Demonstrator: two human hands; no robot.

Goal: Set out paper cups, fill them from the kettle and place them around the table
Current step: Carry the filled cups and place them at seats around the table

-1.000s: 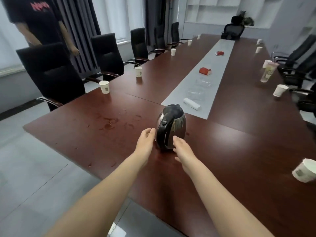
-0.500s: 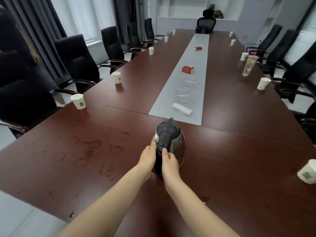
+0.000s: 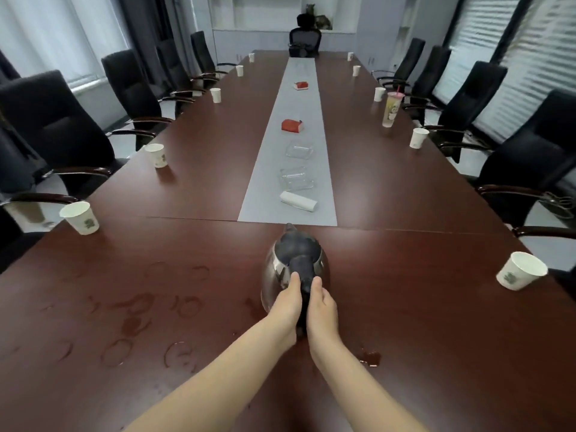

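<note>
**Hands on the kettle handle**

Far out to the left of your fingers, a paper cup (image 3: 80, 217) stands upright at the edge of the table (image 3: 436, 322), and a second cup (image 3: 156, 155) stands farther up that same side. Closer in, still left of your fingers, wet rings (image 3: 137, 310) mark the dark wood.

Now your left hand (image 3: 285, 307): fingers curled round the black handle from the left, thumb lying up along it. The kettle (image 3: 297, 254) sits on the table right ahead of your fingertips, with a steel body, a black lid and its spout pointing away from you. Beyond it, along the grey runner (image 3: 300, 104), lie a white roll (image 3: 298, 201), a glass dish (image 3: 296, 179) and a red box (image 3: 292, 125).

Your right hand (image 3: 322, 310) wraps the same handle from the other side, thumb up. The two hands are close together with only the handle between them. Just behind and to the right of those fingers sits a small puddle (image 3: 371, 358). Well out to the right, another cup (image 3: 520, 271) stands near the table edge.
</note>
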